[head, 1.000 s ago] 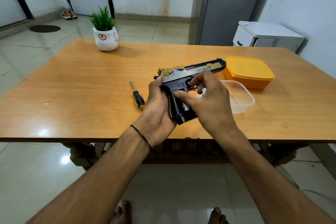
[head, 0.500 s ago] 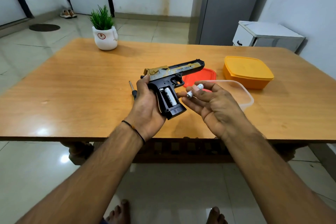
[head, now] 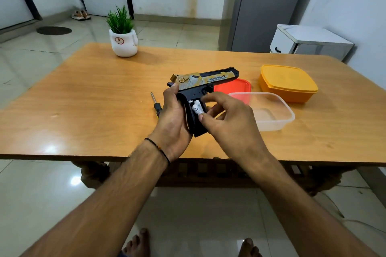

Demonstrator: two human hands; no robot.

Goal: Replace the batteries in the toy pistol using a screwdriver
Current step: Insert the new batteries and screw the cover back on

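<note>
Toy pistol [head: 217,78] black-gold, grip compartment open; left hand [head: 173,117] grips it, right hand [head: 229,127] pinches white battery [head: 198,109].

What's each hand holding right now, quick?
Left hand: closed, gripping the toy pistol by its handle.
Right hand: fingers pinching a battery at the open handle compartment.

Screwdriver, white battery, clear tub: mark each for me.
screwdriver [head: 157,107], head view, on its black handle.
white battery [head: 197,108], head view, on its printed side.
clear tub [head: 271,125], head view, on its near wall.
</note>
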